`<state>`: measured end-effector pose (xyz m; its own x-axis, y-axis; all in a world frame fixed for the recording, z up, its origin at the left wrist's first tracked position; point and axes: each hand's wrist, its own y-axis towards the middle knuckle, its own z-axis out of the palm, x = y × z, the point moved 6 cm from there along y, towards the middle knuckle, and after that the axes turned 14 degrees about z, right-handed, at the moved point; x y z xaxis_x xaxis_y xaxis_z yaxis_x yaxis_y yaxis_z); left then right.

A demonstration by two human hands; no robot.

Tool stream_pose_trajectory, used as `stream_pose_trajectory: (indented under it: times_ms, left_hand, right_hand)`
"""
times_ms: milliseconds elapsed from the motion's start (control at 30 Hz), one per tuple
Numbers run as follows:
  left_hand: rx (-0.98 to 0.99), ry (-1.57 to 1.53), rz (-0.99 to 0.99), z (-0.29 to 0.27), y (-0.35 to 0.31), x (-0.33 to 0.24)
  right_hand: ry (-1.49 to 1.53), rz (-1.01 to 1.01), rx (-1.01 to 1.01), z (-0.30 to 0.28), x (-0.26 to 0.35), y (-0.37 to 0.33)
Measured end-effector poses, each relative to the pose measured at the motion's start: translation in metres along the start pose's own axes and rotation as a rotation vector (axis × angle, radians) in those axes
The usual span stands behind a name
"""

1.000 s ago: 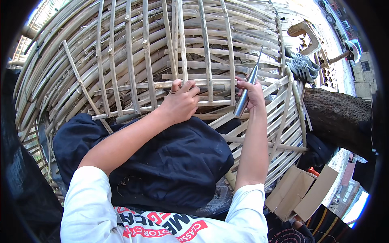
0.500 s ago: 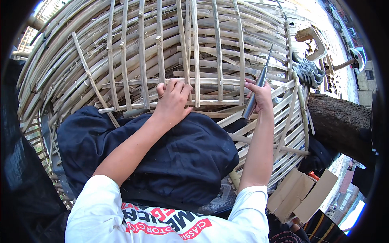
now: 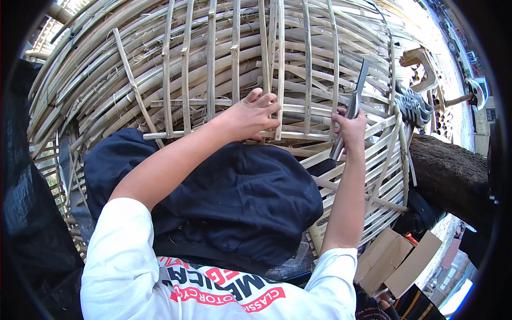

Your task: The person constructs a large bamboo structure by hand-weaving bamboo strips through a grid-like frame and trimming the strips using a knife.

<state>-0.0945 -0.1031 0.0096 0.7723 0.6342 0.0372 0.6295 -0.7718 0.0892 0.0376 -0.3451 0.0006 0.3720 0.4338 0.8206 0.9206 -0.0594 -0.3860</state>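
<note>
My right hand (image 3: 351, 129) is closed around a steel chisel (image 3: 358, 88) with a round metal handle. Its flat blade points up and away from me. My left hand (image 3: 249, 116) lies over the lower end of a bamboo lattice, fingers apart and slightly bent, beside an upright bamboo slat (image 3: 280, 69). Part of another slat runs beneath that hand, so its contact there is hidden. Across the bottom of the uprights runs a bamboo crosspiece (image 3: 304, 136). Dark cloth (image 3: 240, 197) covers my lap, just below the lattice.
Curved bamboo strips (image 3: 106, 80) spread behind the lattice. At right are a thick log (image 3: 445, 165), a striped shoe (image 3: 415, 106), a wooden block (image 3: 421, 66) and an open cardboard box (image 3: 384, 261). Black sheeting (image 3: 32, 213) hangs at left.
The chisel has turned, now showing its broad blade face instead of its thin edge. My left hand's fingers have lifted and spread. The whole view has shifted slightly.
</note>
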Motion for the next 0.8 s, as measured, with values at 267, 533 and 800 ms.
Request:
stream_pose_trajectory:
  times_ms: [267,533,800]
  left_hand:
    - [-0.024,-0.003,0.041,0.005,-0.002,0.001]
    - [-0.022,-0.031,0.053,0.000,0.002,0.001]
    - [-0.019,-0.108,0.048,0.004,0.006,0.003]
  right_hand:
    - [0.062,-0.010,0.016,0.001,0.001,-0.003]
    - [0.098,-0.026,-0.044,0.001,-0.004,0.000]
    - [0.056,-0.034,-0.091,-0.001,-0.003,0.000]
